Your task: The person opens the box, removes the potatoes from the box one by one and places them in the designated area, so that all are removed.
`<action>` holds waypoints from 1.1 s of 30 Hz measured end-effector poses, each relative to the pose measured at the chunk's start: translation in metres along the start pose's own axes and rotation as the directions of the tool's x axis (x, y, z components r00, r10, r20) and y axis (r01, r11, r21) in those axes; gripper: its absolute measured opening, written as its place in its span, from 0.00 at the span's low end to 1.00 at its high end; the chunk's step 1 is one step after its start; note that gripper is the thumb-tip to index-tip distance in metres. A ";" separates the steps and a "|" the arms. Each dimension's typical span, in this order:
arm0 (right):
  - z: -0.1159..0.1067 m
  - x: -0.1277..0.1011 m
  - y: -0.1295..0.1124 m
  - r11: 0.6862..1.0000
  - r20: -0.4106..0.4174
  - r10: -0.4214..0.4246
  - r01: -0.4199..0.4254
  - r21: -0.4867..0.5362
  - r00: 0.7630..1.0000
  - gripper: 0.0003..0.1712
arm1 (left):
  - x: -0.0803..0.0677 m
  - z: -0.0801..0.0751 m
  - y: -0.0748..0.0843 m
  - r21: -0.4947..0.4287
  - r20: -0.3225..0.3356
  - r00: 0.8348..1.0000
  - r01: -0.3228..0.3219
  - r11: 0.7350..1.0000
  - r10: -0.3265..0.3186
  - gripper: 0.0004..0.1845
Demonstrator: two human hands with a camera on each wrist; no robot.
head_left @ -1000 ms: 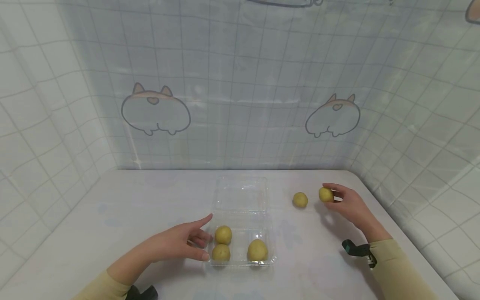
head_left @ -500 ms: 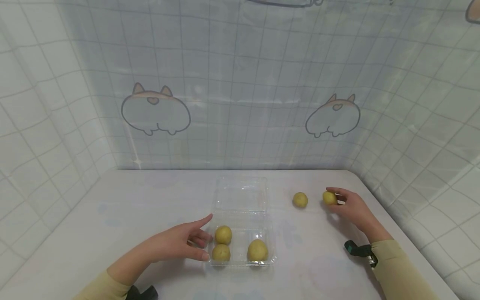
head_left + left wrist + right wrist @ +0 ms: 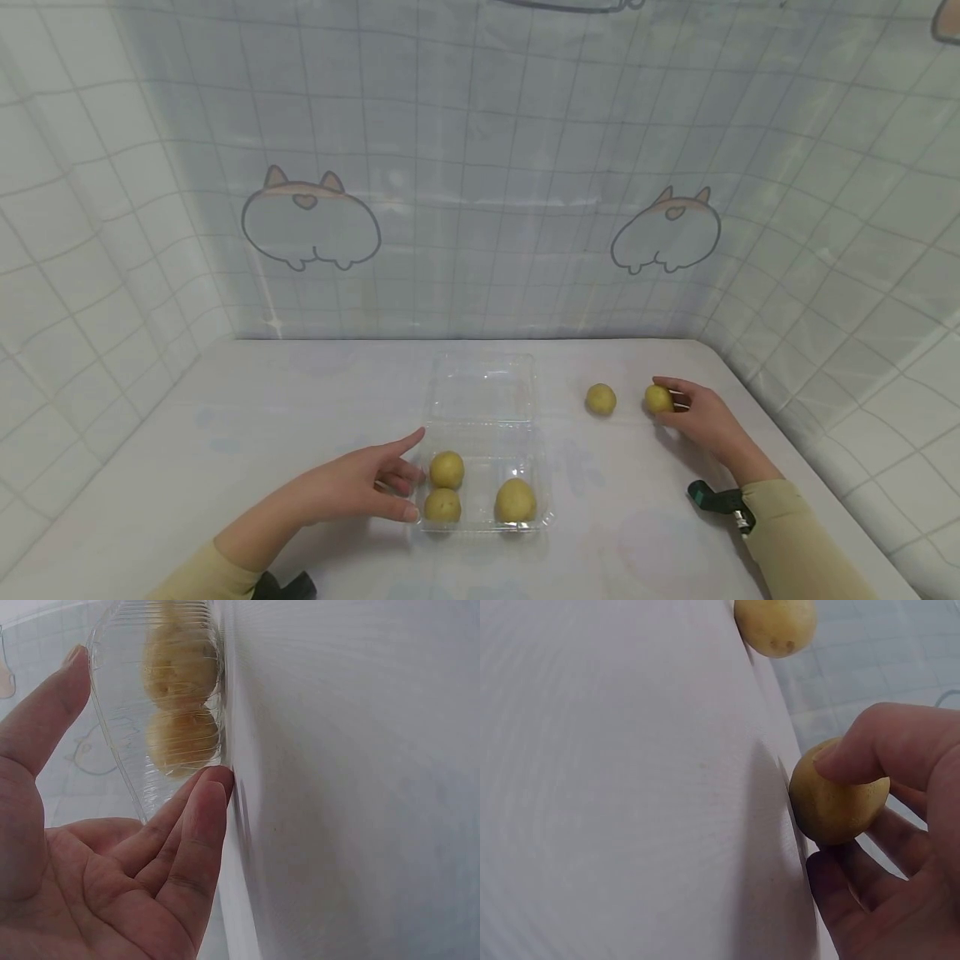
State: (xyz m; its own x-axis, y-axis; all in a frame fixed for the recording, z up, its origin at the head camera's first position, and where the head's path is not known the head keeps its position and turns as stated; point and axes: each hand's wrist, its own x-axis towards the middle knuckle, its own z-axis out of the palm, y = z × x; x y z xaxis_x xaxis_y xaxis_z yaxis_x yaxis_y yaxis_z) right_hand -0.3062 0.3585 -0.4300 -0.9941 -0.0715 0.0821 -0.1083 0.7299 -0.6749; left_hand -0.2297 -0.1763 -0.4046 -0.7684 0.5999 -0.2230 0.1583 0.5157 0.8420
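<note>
While the white surface (image 3: pixel 300 400) carries everything, a clear plastic tray (image 3: pixel 486 442) sits at its middle with its lid folded back and three potatoes (image 3: pixel 514 500) in the near half. The left hand (image 3: pixel 360 483) lies just beside the tray's left wall, fingers relaxed and straight, fingertips (image 3: pixel 217 780) touching the plastic. Well to the right, the right hand (image 3: pixel 701 417) grips a small potato (image 3: pixel 658 398) that rests on the surface, thumb over its top. A loose potato (image 3: pixel 601 399) lies near it, apart.
</note>
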 end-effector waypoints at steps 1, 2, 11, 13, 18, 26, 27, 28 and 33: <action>0.000 0.000 0.000 1.000 -0.001 -0.002 0.002 0.004 1.000 0.36 | 0.000 0.000 0.000 0.000 0.000 1.000 0.000 1.000 0.000 0.55; 0.000 0.000 0.001 1.000 0.001 -0.004 0.003 0.007 1.000 0.36 | 0.000 0.000 0.000 -0.001 0.000 1.000 0.000 1.000 0.000 0.55; 0.001 -0.002 0.005 0.999 0.011 -0.033 0.033 0.025 0.999 0.39 | -0.002 0.000 0.000 -0.014 0.009 1.000 -0.001 1.000 0.002 0.55; 0.002 -0.002 0.004 0.999 0.009 -0.040 0.040 0.021 0.999 0.40 | -0.002 0.000 0.001 -0.011 0.008 1.000 -0.002 1.000 0.002 0.55; 0.003 -0.002 0.001 0.999 0.007 -0.040 0.040 0.029 0.999 0.42 | -0.003 0.000 0.002 -0.001 0.007 1.000 0.001 1.000 -0.001 0.55; 0.002 -0.004 -0.002 0.998 0.007 -0.027 0.026 0.056 1.000 0.42 | -0.003 0.000 0.001 -0.009 0.008 1.000 0.001 1.000 -0.001 0.55; 0.002 -0.004 -0.002 0.998 0.006 -0.028 0.028 0.055 1.000 0.42 | -0.002 0.000 0.001 -0.011 0.009 1.000 0.001 1.000 -0.001 0.55; 0.002 -0.005 -0.002 0.998 0.004 -0.029 0.029 0.053 1.000 0.42 | -0.002 0.000 0.001 -0.013 0.010 1.000 0.001 1.000 -0.001 0.55; 0.002 -0.004 0.000 0.998 0.001 -0.031 0.031 0.051 1.000 0.43 | -0.002 0.000 0.001 -0.011 0.008 1.000 0.004 1.000 -0.004 0.55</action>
State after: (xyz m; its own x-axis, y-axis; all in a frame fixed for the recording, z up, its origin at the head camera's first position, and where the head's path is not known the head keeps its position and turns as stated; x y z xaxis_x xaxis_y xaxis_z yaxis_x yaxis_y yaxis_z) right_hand -0.3020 0.3571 -0.4318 -0.9903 -0.0948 0.1017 -0.1390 0.6917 -0.7087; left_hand -0.2279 -0.1768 -0.4033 -0.7639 0.6028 -0.2303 0.1485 0.5115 0.8463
